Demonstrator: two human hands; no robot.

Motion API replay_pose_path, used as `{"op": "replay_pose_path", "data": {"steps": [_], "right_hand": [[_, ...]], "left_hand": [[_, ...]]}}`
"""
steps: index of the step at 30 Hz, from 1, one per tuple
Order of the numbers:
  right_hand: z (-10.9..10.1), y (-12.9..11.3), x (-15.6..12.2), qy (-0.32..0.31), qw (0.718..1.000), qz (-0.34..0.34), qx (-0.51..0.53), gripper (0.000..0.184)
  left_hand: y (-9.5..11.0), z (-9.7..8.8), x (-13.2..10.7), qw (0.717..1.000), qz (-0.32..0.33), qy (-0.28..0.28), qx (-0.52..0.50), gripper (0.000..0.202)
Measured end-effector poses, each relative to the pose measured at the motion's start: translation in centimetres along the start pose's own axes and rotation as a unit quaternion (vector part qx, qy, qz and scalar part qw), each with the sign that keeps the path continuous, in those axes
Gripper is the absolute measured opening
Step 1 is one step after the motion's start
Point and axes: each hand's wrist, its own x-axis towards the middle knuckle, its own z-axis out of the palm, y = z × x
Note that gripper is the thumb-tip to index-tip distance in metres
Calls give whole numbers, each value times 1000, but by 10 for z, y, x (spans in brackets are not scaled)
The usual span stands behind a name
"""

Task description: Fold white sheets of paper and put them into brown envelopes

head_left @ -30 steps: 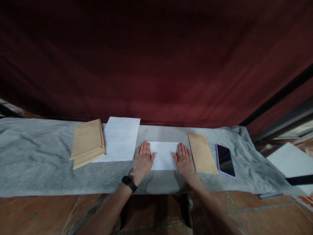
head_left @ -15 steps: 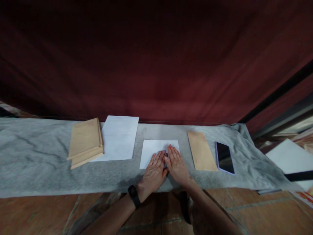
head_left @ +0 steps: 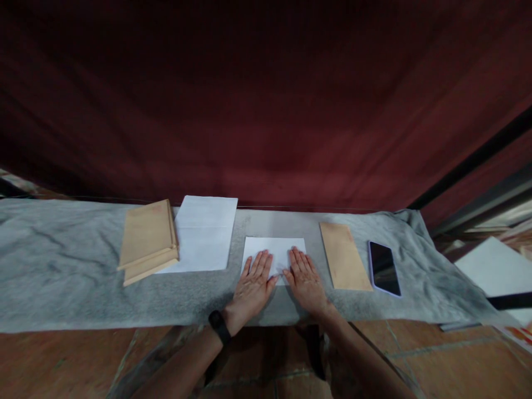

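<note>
A folded sheet of white paper [head_left: 279,250] lies on the grey cloth in front of me. My left hand [head_left: 254,282] rests flat on its left part, fingers stretched out, a black watch [head_left: 219,327] on the wrist. On the right part lies my right hand [head_left: 305,280], palm down with the fingers straight. A strip of the paper shows between the two hands; neither grips it. Right of the paper is a single brown envelope [head_left: 346,256], apart from my right hand.
Grey cloth [head_left: 199,299] covers the long, narrow surface. To the left, several brown envelopes [head_left: 146,233] overlap larger white sheets [head_left: 208,233] with a crease across. A phone [head_left: 384,269] in a lilac case lies at right. Behind hangs a dark red curtain [head_left: 266,138].
My hands have moved apart along the paper: the left one slid left, the right one slightly right. More of the paper's middle shows between them.
</note>
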Motion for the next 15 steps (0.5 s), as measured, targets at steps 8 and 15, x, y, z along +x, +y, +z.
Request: {"op": "replay_pose_path", "data": {"steps": [8, 15], "right_hand": [[0, 7, -1, 1, 1000, 13, -28, 63], [3, 15, -4, 20, 998, 13, -66, 64]], "left_hand": [[-9, -5, 0, 998, -56, 1, -5, 62], [-26, -8, 10, 976, -170, 40, -130, 64]]}}
